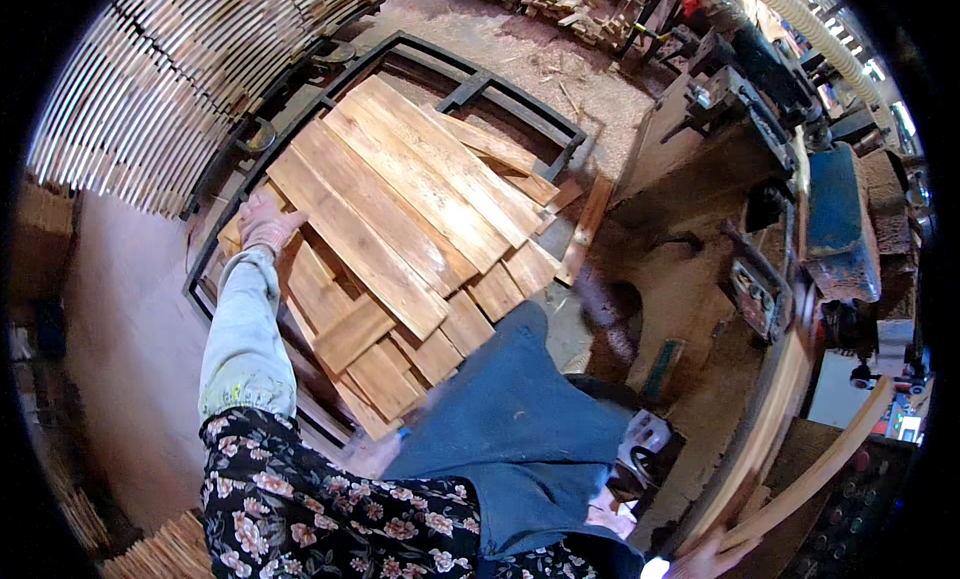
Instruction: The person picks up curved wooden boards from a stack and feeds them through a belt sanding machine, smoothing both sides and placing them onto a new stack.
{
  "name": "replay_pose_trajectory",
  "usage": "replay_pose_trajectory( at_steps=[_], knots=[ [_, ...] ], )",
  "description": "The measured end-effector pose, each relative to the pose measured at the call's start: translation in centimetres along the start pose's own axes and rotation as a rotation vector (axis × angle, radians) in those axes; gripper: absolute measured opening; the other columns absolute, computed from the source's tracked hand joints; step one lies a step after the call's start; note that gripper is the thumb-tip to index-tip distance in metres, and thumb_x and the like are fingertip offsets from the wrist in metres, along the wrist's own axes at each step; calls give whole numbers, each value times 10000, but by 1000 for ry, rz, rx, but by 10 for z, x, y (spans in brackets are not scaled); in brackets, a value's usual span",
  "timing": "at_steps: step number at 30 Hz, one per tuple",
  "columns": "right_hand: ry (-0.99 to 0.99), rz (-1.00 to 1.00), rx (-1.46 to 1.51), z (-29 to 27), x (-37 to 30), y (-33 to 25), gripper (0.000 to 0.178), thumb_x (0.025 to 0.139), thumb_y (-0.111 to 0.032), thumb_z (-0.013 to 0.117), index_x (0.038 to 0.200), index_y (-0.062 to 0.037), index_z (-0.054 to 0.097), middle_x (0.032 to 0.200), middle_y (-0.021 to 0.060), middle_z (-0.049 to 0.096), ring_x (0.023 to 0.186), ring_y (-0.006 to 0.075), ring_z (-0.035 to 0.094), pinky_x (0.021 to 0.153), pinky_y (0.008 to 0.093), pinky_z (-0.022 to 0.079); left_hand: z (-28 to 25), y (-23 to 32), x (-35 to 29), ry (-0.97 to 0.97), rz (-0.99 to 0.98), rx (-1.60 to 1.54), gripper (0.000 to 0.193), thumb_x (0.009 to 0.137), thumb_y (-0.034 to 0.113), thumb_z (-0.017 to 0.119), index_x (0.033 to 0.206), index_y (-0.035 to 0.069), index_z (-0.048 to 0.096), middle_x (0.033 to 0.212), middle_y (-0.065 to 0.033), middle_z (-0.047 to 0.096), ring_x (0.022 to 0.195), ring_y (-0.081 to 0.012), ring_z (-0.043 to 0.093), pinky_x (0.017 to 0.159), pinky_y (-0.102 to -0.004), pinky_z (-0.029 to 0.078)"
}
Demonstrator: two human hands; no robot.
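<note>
Left hand (268,222) was at the left edge of a stack of wooden boards (420,179), thumb apart from the fingers, hand laid over the board ends; cannot tell if it gripped one. Right hand (703,561), blurred at the lower edge, was closed on the near end of a long wooden strip (835,456) that ran up and right, bowed by the lens. The boards lay in front of the person, the longer ones side by side on top, slanting down to the right; shorter pieces (355,334) stuck out beneath, toward the body. All sat over a dark metal frame (485,77). A pale oversleeve (245,329) covered the left forearm, floral fabric (300,489) above it, blue cloth (520,409) on the front. Piled strips (170,89) filled upper left; sawdust-strewn floor (570,74) showed beyond the frame. Right side: dusty machinery with a blue metal box (840,219), cream ribbed hose (805,24) above.
</note>
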State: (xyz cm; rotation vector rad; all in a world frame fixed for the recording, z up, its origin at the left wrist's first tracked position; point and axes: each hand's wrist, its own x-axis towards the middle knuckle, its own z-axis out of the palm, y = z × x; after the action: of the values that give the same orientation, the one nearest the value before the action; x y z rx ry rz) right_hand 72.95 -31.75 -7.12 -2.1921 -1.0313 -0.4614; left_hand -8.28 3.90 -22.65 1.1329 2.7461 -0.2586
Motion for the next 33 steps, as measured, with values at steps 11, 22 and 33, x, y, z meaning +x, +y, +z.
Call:
replay_pose_trajectory(
  at_steps=[11,22,33],
  knots=[
    [-247,-21,359,146,151,-74,751,1002,-164,684,1653,-75,321,1671,139,364,1448,285,446,1200,378,366,-11,-38,63,-186,156,69,1125,692,560,873,1595,116,371,1408,-174,616,1325,-360,582,1114,-476,461],
    [-382,-374,-431,-59,-70,29,566,995,-253,737,1393,116,574,1344,337,615,1235,488,591,1060,536,494,64,-55,-144,494,412,-29,733,807,382,830,1297,-61,510,1317,-199,544,1243,-374,539,1152,-450,407],
    [-429,-259,-355,63,64,-34,480,1050,-193,584,1478,21,543,1518,273,505,1373,425,497,1178,471,365,132,17,-144,-284,-434,-1844,456,976,344,726,1305,43,629,1242,-104,665,1052,-249,647,805,-420,535]
  ],
)
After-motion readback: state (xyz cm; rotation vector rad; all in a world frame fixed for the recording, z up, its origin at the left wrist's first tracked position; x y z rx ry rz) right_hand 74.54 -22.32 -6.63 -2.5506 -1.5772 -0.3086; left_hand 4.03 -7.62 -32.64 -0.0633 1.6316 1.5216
